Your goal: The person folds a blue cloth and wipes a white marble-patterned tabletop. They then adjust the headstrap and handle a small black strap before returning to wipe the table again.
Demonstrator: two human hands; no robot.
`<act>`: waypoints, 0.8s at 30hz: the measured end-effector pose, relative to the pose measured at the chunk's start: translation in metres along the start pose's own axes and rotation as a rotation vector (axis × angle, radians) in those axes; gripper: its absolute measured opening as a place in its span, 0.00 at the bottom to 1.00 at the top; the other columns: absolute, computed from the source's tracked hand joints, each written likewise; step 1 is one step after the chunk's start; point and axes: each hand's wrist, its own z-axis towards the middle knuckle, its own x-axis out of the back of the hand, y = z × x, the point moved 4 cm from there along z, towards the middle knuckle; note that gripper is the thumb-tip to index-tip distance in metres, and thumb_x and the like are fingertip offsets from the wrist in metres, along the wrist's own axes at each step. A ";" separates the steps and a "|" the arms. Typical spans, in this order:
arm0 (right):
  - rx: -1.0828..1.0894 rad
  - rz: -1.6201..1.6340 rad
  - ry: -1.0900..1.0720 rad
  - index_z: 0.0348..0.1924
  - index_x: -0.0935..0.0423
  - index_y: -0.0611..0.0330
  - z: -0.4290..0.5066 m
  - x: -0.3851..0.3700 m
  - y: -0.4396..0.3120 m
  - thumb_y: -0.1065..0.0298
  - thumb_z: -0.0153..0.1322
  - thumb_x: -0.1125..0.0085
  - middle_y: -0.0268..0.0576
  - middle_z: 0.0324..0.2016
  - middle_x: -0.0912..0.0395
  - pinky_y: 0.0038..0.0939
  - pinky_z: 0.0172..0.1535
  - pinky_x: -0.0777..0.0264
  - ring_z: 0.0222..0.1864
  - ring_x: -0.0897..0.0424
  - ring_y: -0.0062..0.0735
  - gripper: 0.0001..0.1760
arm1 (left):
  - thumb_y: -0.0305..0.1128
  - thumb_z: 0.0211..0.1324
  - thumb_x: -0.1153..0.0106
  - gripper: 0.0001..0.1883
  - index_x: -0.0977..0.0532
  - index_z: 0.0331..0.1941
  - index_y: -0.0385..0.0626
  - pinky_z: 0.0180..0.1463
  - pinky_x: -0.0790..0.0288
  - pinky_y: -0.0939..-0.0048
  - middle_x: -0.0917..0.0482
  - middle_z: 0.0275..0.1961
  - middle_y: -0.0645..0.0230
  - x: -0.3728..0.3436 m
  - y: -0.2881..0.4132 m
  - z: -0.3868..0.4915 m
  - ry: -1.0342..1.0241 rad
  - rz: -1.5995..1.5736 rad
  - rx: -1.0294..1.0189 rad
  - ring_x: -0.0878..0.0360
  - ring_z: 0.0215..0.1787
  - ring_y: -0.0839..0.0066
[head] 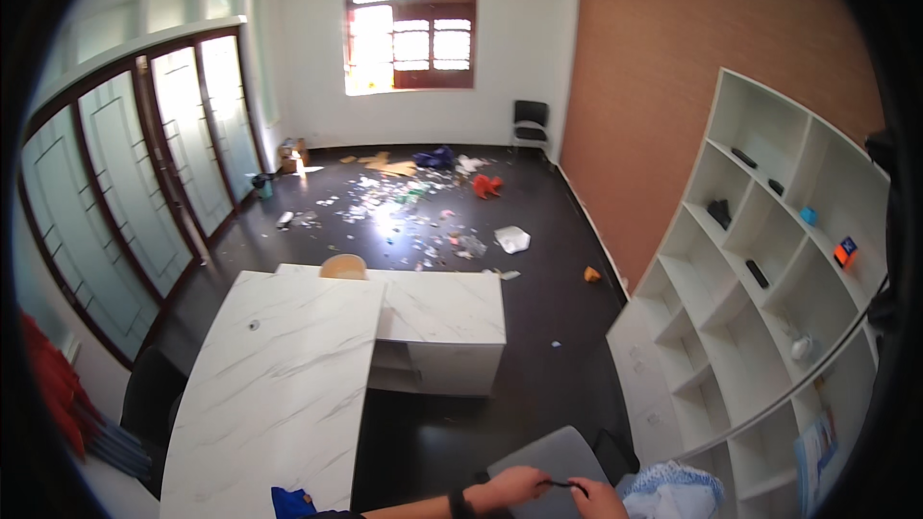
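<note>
At the bottom of the view, my left hand (pixel 513 486) comes in from the left with a dark band around its wrist. Its fingers pinch one end of a thin black strip (pixel 559 483), perhaps a cord or strap. The other end is in the fingers of my right hand (pixel 600 500), close by. Behind and below both hands is a grey chair (pixel 551 455). A blue and white cloth (pixel 670 491) lies just right of my right hand. On the near part of the white marble-patterned desk (pixel 270 389) sits a blue cloth item (pixel 290 503).
A white shelf unit (pixel 743 346) with small objects lines the right wall. Scattered litter (pixel 396 194) covers the dark floor beyond the desk, with a red plastic bag (pixel 487 186) in it. A black chair (pixel 148 396) stands left of the desk; glass doors (pixel 108 151) run along the left.
</note>
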 end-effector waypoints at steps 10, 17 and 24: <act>0.020 0.605 0.392 0.42 0.20 0.63 -0.007 0.023 -0.018 0.64 0.84 0.49 0.30 0.33 0.25 0.22 0.35 0.35 0.30 0.30 0.16 0.13 | 0.18 0.63 0.48 0.16 0.18 0.51 0.37 0.43 0.22 0.67 0.12 0.38 0.55 0.064 0.044 0.060 0.271 -0.301 -0.145 0.13 0.38 0.70; -0.065 0.792 0.460 0.60 0.33 0.61 -0.037 0.040 -0.001 0.72 0.79 0.41 0.35 0.34 0.23 0.24 0.42 0.30 0.36 0.25 0.20 0.18 | 0.17 0.72 0.53 0.13 0.26 0.57 0.36 0.56 0.23 0.74 0.12 0.51 0.56 0.071 0.117 0.081 0.018 -0.680 -0.172 0.15 0.50 0.78; -0.153 0.792 0.526 0.53 0.26 0.63 -0.062 0.069 0.036 0.69 0.77 0.36 0.37 0.36 0.18 0.28 0.48 0.25 0.42 0.19 0.24 0.14 | 0.19 0.72 0.51 0.12 0.23 0.54 0.37 0.52 0.24 0.75 0.11 0.49 0.63 0.050 0.188 0.088 -0.091 -0.457 -0.365 0.16 0.48 0.80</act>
